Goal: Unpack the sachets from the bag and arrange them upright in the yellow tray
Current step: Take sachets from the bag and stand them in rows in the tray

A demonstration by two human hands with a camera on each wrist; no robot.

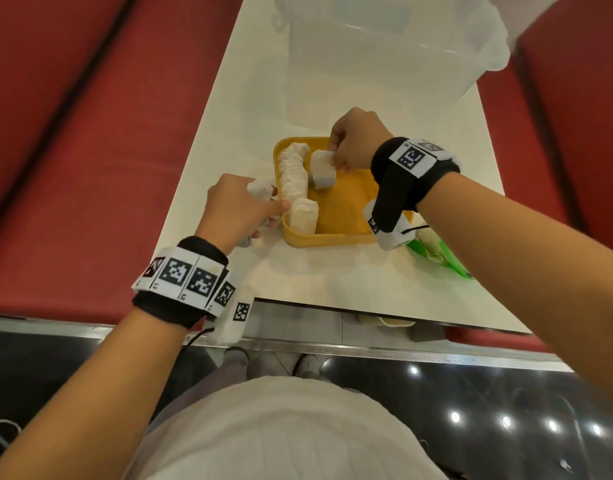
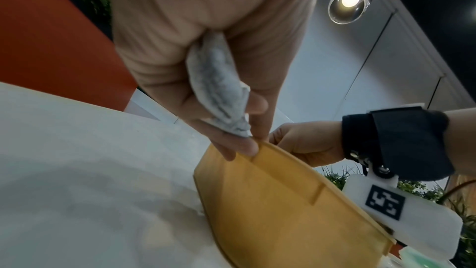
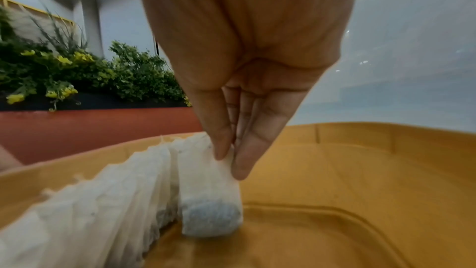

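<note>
The yellow tray (image 1: 343, 202) sits mid-table with a row of white sachets (image 1: 293, 176) standing along its left wall. My right hand (image 1: 346, 147) pinches the top edge of a sachet (image 3: 208, 195) that stands upright on the tray floor (image 3: 322, 201) beside the row (image 3: 103, 201). My left hand (image 1: 242, 206) grips a small bunch of sachets (image 2: 219, 89) just outside the tray's left rim (image 2: 283, 152), with a finger reaching to the rim. The green bag (image 1: 440, 254) lies to the right of the tray, partly hidden by my right forearm.
A large clear plastic bin (image 1: 384, 46) stands at the far end of the white table (image 1: 229, 133). Red benches (image 1: 73, 133) flank the table on both sides. The table's near edge (image 1: 367, 308) is close to my body.
</note>
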